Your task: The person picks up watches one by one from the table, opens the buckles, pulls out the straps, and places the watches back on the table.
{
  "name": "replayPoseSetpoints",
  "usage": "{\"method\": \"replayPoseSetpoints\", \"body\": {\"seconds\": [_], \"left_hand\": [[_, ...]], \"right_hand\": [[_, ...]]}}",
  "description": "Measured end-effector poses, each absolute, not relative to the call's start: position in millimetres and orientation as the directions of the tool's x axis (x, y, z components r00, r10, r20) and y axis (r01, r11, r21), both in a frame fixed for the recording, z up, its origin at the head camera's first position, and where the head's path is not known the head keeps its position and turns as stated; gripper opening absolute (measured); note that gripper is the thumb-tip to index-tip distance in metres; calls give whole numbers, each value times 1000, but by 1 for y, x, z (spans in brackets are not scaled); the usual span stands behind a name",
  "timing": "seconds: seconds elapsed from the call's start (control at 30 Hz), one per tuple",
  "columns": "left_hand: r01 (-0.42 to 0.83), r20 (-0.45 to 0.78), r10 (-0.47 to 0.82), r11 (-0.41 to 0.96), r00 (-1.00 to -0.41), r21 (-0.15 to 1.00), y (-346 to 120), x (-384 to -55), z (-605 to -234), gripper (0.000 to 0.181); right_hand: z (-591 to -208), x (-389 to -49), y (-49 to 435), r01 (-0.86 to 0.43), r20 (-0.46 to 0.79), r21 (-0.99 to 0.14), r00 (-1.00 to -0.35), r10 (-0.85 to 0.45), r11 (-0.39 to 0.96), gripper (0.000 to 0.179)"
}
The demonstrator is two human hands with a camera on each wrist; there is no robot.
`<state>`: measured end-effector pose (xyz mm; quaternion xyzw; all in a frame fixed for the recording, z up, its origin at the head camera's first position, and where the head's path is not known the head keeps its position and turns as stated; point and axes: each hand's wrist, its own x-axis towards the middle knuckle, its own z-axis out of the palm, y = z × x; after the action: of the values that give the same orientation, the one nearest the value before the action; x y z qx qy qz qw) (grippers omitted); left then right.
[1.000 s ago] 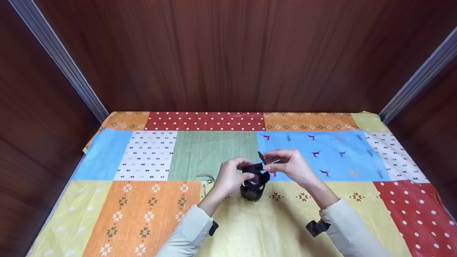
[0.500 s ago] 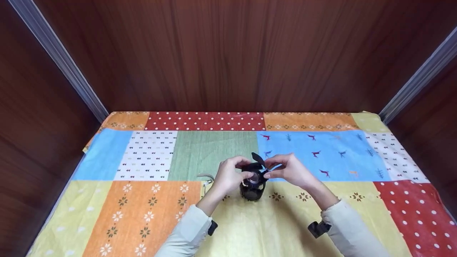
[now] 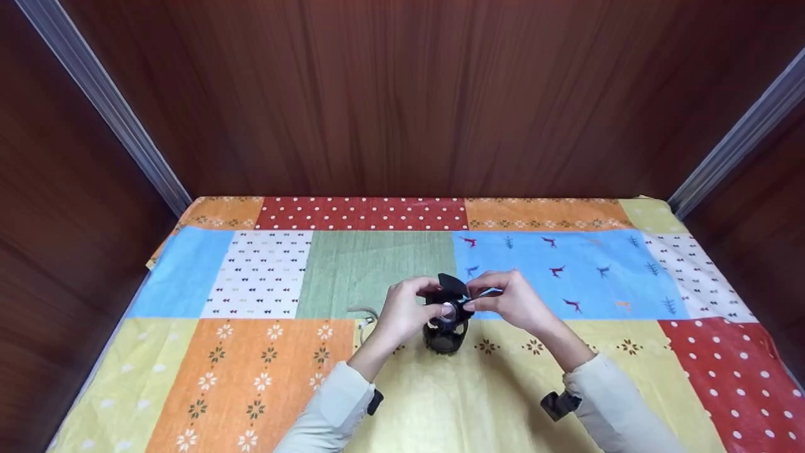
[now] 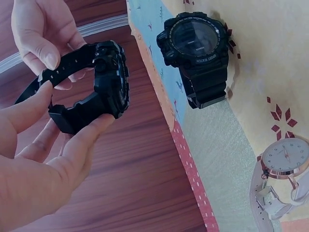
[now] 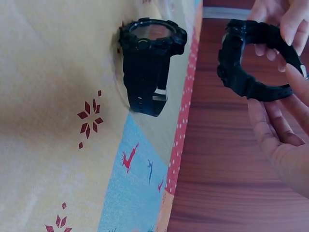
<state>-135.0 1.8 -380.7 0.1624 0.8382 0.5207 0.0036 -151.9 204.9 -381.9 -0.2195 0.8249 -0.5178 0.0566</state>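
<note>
Between both hands, raised over the tablecloth, is a black sports watch (image 4: 111,79), its strap bent into a ring. My left hand (image 3: 405,311) grips it by the case and strap, thumb on the near side. Thumb and fingers of my right hand (image 3: 500,296) pinch the strap near its buckle (image 5: 303,71), a bit of light metal. The strap's perforated tail (image 4: 70,67) curves between the hands. Just below the held watch, a second black watch (image 4: 195,41) rests on the cloth with its dial up and strap looped beneath. Fingers partly cover the held watch in the head view.
A pale watch (image 4: 287,157) with a rose-gold rim lies on the cloth, mostly behind my left hand in the head view. A patchwork tablecloth (image 3: 264,377) covers the table. Brown wood-grain panels (image 3: 402,94) enclose the back and sides.
My right hand has shifted slightly down and left, closer to the left hand. The strap tail has swung left and now stands above the held watch. The left hand has barely moved.
</note>
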Motion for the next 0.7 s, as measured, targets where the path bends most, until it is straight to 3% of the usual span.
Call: {"method": "replayPoseSetpoints", "body": {"seconds": [0.2,0.5,0.7], "left_hand": [[303,193,267,468,-944,830,4,-135,-381,20],[338,239,266,436,-934,834,2,-135,-383,20],[310,199,276,455,-940,835,3,-135,-383,23]], "right_hand": [[-381,-151,205,-326,156,-866,-897,-413,380,22],[-380,-152,206,-293,120,-863,-910,-397,412,23],[-379,-151,205,-302,127,-859,-908,-399,414,21]]}}
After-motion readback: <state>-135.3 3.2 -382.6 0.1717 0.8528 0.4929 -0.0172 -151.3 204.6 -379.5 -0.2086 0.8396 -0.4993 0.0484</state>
